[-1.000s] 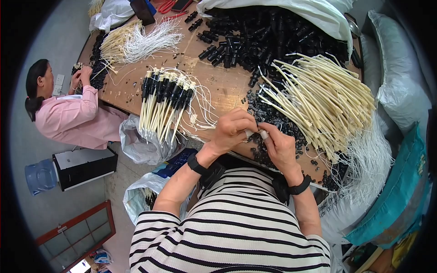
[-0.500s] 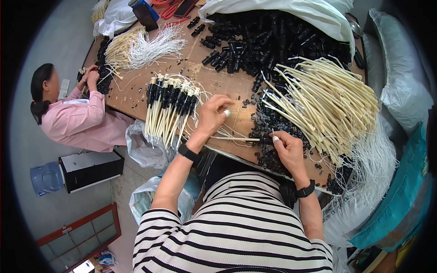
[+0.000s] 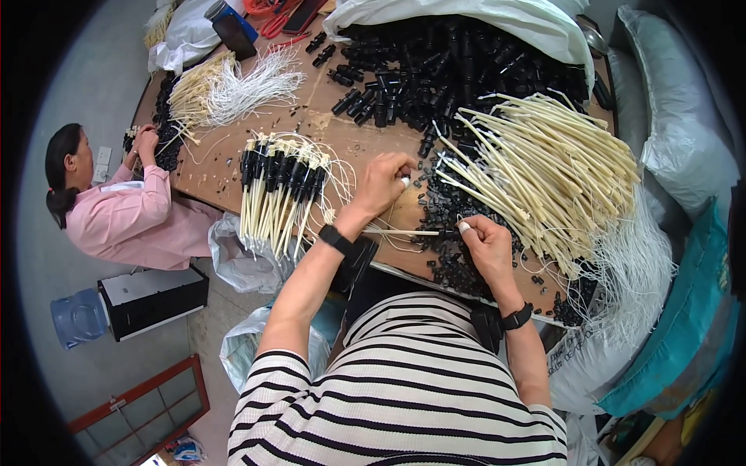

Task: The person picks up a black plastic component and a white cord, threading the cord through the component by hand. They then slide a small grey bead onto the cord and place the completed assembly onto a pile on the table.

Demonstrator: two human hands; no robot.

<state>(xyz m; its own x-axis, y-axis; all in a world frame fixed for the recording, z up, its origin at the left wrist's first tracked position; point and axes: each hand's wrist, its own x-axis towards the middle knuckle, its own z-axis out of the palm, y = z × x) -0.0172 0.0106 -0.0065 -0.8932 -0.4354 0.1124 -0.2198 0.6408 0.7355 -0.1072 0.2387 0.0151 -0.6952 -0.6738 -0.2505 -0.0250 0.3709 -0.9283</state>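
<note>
My right hand pinches a black plastic connector at the end of a cream-sleeved cable, close to the table's near edge. White covering wraps its thumb tip. The cable points left, its thin white wires trailing beneath my left forearm. My left hand is over the table beside scattered small black pieces. Its fingers are bent and apart from the white-capped thumb, with nothing visible between them. Left of it lies a bundle of cream cables with black connectors.
Loose cream cables are heaped at right, white strands hanging over the edge. Black connectors spill from a white sack behind. A co-worker in pink works at the table's far left. Full sacks stand at right.
My left hand has moved slightly right and away from me, toward the small black pieces. My right hand still grips the connector. The whole view has shifted a little.
</note>
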